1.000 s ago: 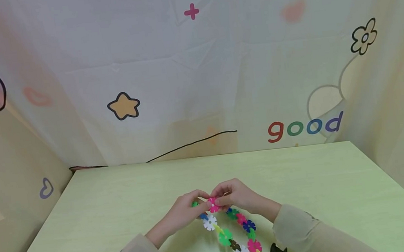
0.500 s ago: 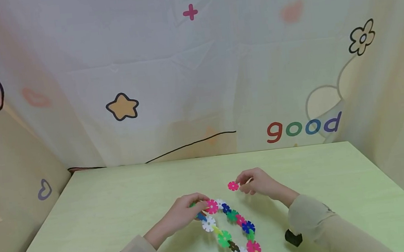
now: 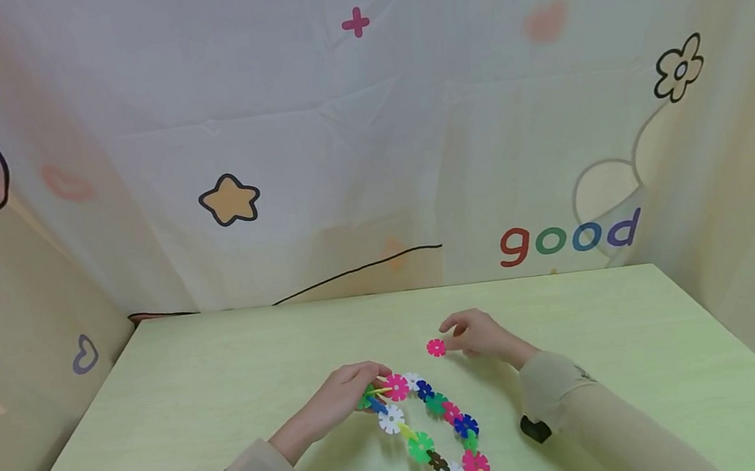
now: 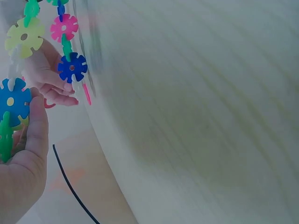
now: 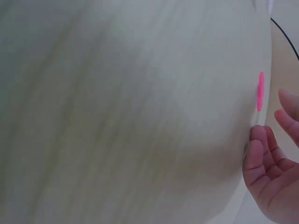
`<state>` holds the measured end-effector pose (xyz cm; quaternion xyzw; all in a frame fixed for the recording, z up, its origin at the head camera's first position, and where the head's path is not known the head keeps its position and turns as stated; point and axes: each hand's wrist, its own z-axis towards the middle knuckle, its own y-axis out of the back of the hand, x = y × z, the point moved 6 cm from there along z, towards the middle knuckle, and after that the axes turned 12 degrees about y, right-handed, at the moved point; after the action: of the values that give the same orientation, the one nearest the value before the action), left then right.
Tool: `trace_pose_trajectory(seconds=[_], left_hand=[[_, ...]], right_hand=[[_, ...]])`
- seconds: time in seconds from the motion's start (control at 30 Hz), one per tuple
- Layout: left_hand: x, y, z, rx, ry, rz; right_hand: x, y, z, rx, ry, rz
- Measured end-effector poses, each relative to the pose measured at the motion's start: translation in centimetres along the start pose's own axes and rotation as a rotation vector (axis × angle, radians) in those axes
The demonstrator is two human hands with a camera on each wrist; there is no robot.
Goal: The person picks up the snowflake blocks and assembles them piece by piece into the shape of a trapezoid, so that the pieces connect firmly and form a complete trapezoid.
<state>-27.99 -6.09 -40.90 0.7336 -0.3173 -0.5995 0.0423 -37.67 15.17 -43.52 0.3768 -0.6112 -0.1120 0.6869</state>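
Note:
A chain of colourful notched snowflake discs hangs in a loop from my left hand, which grips it near a green disc and a blue disc. A pink disc in the chain sits just past the left fingertips. To the right and farther back, a loose pink disc lies on the table. My right hand is beside that disc with its fingers apart. In the right wrist view the loose disc shows edge-on, a small gap away from the right hand's fingers.
The pale table ends at a printed curtain at the back, with more curtain on both sides. A black wrist strap piece hangs below the right sleeve. The chain's near end runs out of the head view's bottom edge.
My right hand has left the chain and moved right and farther back, to the loose pink disc; its fingers have since spread. The left hand stays on the chain, its thumb shifted.

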Motion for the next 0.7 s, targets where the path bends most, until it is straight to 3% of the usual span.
trace_pose_trajectory(seconds=[0.47, 0.7], left_hand=[[-0.2, 0.2, -0.1, -0.016, -0.018, 0.019], [-0.2, 0.1, -0.1, -0.007, -0.013, 0.005]], right_hand=[[0.4, -0.9, 1.2, 0.057, 0.032, -0.189], [0.3, -1.0, 1.2, 0.056, 0.045, -0.205]])
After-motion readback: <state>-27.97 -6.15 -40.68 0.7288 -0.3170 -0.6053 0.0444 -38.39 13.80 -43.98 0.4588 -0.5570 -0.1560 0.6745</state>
